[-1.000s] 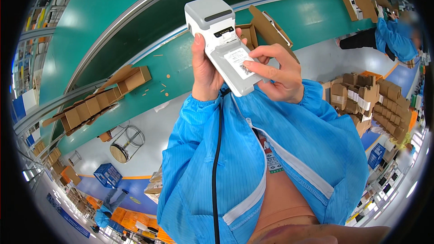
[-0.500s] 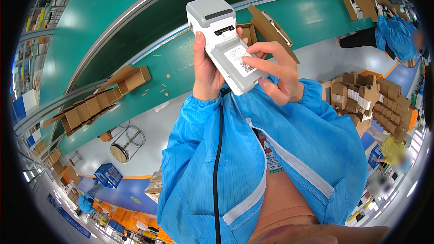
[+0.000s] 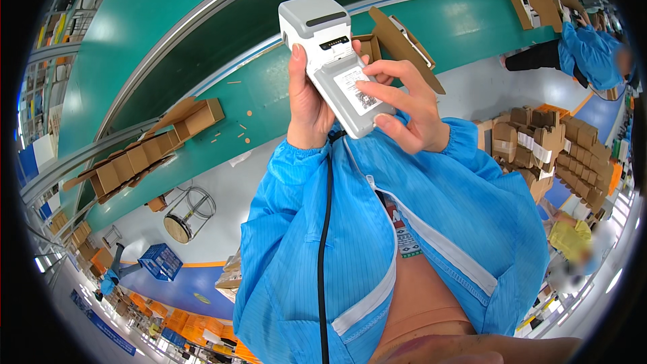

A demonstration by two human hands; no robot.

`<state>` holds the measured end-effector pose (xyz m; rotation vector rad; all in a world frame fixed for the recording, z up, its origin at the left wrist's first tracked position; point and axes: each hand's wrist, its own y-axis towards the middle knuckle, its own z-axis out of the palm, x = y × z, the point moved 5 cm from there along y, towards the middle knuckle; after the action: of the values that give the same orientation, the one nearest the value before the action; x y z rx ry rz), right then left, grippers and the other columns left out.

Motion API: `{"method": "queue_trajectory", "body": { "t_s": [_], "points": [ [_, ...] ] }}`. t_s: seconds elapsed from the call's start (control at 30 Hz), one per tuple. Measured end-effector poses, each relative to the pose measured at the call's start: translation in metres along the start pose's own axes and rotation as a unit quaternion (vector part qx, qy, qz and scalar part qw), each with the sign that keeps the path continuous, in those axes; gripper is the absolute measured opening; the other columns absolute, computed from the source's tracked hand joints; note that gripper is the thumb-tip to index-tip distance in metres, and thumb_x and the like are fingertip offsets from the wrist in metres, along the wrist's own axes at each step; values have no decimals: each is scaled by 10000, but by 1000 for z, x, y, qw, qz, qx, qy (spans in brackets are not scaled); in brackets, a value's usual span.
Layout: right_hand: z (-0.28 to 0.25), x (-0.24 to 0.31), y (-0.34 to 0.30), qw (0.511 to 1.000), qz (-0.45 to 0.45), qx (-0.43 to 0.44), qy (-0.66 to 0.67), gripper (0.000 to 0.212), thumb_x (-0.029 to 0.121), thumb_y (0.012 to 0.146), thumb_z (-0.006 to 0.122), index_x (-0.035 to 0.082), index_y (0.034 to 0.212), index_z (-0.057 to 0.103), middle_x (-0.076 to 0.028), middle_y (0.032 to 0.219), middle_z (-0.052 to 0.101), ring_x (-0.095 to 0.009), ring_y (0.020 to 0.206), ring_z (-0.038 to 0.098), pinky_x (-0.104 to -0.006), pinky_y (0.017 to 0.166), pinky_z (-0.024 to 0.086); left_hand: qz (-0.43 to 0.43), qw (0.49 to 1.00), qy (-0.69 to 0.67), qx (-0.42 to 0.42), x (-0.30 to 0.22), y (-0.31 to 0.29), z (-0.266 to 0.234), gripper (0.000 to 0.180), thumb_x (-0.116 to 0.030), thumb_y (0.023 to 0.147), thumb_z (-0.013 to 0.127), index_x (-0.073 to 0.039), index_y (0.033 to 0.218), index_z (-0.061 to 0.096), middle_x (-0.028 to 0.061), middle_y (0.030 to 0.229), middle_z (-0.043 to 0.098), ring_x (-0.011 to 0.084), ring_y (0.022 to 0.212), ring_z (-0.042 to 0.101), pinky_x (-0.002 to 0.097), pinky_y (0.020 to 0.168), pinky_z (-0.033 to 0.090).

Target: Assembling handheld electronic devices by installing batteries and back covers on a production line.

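A white and grey handheld payment terminal [image 3: 324, 98] is tilted in front of my chest, with its back facing up. My left hand [image 3: 309, 98] is closed around its left side, thumb along the edge and other fingertips showing past the far side. A white printed label [image 3: 352, 83] lies on the grey back panel, below a row of small metal contacts. My right hand [image 3: 408, 104] rests its fingertips on this label, fingers apart. Its thumb lies at the terminal's lower right edge. Part of the label is hidden under the fingers.
An open cardboard box [image 3: 404, 40] stands on the green bench [image 3: 249, 87] behind the terminal. Another open carton [image 3: 158, 141] is at the bench's left. Stacked cardboard [image 3: 532, 138] lies to the right. A round stool [image 3: 178, 226] and a blue crate [image 3: 162, 261] stand on the floor. Co-workers are farther off.
My right fingertips have shifted slightly left across the label, and the thumb has come up onto the terminal's edge. The terminal's lower end has risen a little. My left hand keeps its hold.
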<state>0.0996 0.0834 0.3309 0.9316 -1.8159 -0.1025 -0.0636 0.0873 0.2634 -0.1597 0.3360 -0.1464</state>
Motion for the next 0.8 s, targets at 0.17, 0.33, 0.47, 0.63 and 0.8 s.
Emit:
{"method": "queue_trajectory", "body": {
  "t_s": [0.17, 0.33, 0.47, 0.63, 0.8],
  "points": [
    [-5, 1, -1, 995, -47, -38, -76, 402, 272, 862, 794, 44, 1192, 764, -144, 1268, 671, -308, 1056, 615, -412, 893, 515, -1, 1000, -6, -24, 6, 5, -3, 809, -658, 1013, 576, -53, 1538, 463, 195, 1349, 646, 349, 1193, 689, 500, 971, 639],
    [-5, 3, -1, 996, -39, -50, -69, 421, 325, 828, 854, 59, 1142, 764, -123, 1234, 692, -317, 1060, 616, -423, 901, 515, 0, 999, -42, 1, 4, 5, 0, 803, -654, 1005, 586, -109, 1574, 435, 206, 1385, 619, 345, 1212, 685, 510, 990, 632],
    [-6, 3, 2, 995, -48, -47, -71, 464, 365, 808, 882, 69, 1146, 764, -124, 1228, 696, -313, 1068, 621, -422, 904, 517, -8, 998, -65, 13, 5, 9, 1, 814, -661, 1002, 585, -103, 1575, 434, 208, 1388, 618, 344, 1215, 684, 513, 1002, 627],
    [-5, 7, 0, 989, -105, -36, -92, 445, 348, 808, 889, 78, 1139, 767, -111, 1222, 718, -311, 1114, 645, -424, 909, 528, 6, 999, -49, 9, 3, 12, 3, 790, -642, 1014, 581, -99, 1570, 439, 207, 1376, 626, 351, 1216, 682, 518, 1019, 619],
    [4, 14, 2, 987, -106, -56, -104, 452, 161, 700, 919, 75, 1119, 771, -97, 1235, 752, -294, 1181, 699, -424, 926, 563, -2, 999, -36, 7, 3, 12, 1, 746, -612, 1032, 576, -94, 1555, 454, 203, 1360, 631, 354, 1208, 679, 516, 1004, 620]
  ]
}}
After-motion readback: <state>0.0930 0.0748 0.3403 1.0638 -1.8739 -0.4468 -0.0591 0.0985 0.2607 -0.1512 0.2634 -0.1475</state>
